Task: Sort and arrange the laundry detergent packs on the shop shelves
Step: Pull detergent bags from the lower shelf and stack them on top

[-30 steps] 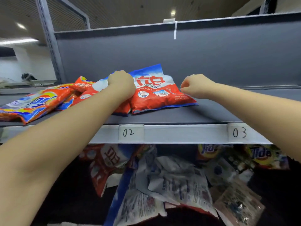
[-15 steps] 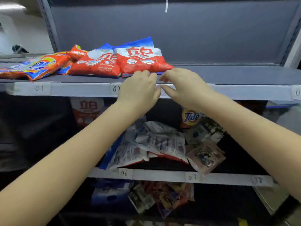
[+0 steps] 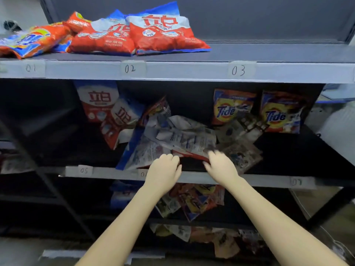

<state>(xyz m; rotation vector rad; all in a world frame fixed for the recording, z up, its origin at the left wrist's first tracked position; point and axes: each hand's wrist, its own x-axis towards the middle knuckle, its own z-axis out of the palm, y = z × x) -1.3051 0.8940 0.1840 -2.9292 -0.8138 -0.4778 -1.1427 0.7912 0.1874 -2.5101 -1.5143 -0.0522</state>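
Detergent packs [image 3: 180, 139], glossy crinkled plastic pouches printed white, blue and red, lie heaped face down on the middle shelf [image 3: 269, 180], just behind its pale front rail. Left hand [image 3: 163, 174] and right hand [image 3: 221, 167] reach over that rail, fingers loosely bent at the heap's front edge; motion blur hides whether either grip pinches a pouch. Two orange Tide packs [image 3: 233, 107] stand upright behind the heap to its right.
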